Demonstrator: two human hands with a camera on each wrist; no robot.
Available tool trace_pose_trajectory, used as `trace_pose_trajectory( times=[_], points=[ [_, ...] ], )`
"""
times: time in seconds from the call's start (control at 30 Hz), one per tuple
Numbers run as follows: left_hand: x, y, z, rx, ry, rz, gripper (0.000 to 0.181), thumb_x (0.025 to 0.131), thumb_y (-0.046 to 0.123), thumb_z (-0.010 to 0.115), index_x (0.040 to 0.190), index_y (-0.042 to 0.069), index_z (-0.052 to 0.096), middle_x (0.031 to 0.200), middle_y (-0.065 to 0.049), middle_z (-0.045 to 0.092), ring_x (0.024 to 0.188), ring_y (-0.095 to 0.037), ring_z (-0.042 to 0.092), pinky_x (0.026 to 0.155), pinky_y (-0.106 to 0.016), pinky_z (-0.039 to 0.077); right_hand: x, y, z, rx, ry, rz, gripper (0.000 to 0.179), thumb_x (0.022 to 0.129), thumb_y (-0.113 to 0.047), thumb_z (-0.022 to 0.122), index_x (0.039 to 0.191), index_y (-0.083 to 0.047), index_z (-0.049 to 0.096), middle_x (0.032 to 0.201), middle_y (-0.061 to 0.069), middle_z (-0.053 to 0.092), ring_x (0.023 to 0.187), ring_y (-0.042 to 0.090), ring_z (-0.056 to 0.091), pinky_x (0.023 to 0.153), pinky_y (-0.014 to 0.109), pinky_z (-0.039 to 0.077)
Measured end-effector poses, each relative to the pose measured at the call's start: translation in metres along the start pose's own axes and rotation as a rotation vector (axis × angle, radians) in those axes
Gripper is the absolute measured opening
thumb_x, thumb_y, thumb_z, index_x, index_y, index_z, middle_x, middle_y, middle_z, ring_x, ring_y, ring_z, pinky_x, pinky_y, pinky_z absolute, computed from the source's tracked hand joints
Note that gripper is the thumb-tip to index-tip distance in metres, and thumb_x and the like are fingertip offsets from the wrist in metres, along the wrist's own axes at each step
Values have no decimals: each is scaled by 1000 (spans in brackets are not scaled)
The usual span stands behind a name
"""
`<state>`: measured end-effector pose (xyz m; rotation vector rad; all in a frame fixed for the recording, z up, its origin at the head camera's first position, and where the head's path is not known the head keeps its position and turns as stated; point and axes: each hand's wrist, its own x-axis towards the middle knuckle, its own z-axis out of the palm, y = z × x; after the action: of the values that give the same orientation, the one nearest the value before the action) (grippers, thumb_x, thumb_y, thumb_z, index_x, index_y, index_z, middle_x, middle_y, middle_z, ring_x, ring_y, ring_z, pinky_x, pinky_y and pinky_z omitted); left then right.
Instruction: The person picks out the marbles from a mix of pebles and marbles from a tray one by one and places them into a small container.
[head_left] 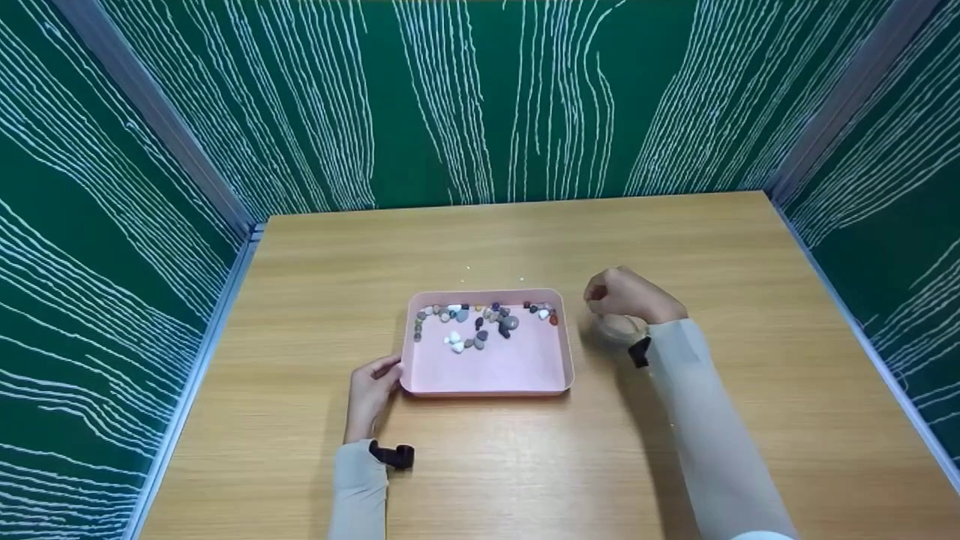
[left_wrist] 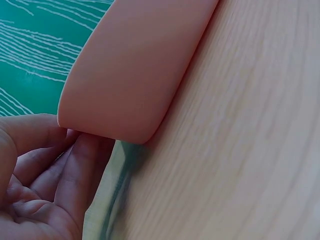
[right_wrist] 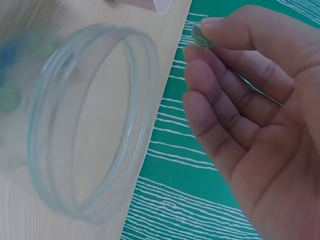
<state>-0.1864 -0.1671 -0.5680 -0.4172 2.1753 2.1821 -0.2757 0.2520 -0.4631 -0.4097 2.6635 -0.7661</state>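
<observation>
At left, my left hand (head_left: 372, 386) had thumb and fingers curled against the side wall of the pink tray (head_left: 487, 375), gripping near its front corner. I judged light, steady pressure enough; a tug could scatter the pebbles (head_left: 480, 337) inside. The clear jar (right_wrist: 55, 135) stood upright beyond the tray's right side, mouth up. The green marble (right_wrist: 202, 36) was above rim level, off toward the tray, pinched between thumb and fingertip of my right hand (head_left: 630, 294); the other fingers were bent. Smooth glass could roll out, in my judgement, so an even squeeze, a slow wrist and a low release seemed best.

Surroundings, left to right: green panel (head_left: 67, 270) with white lines; pebbles crowded along the tray's far wall, a looser group toward the middle; white specks (head_left: 468, 268) on the table (head_left: 480, 472) past the tray; blue and green contents in the jar, too blurred to count. In the way: the tray's raised right wall, and the jar beneath my right hand.
</observation>
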Motion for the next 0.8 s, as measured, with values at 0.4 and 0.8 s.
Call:
trace_pose_trajectory(
  times=[0.4, 0.8],
  points=[
    [1, -2, 1, 28, 25, -22, 29, 88, -4, 60, 115, -13, 62, 114, -28, 65, 88, -11, 63, 75, -18, 55, -9, 15, -5, 26, -4, 31, 15, 85, -8, 66, 98, -4, 72, 94, 10, 70, 79, 22, 58, 72, 31, 52],
    [1, 0, 0, 41, 14, -2, 30, 88, -3, 60, 117, -13, 61, 117, -29, 63, 90, -12, 63, 76, -18, 55, -15, 27, -9, 32, -18, 66, 20, 85, -6, 62, 103, -2, 71, 100, 12, 69, 84, 22, 59, 79, 38, 54]
  ],
)
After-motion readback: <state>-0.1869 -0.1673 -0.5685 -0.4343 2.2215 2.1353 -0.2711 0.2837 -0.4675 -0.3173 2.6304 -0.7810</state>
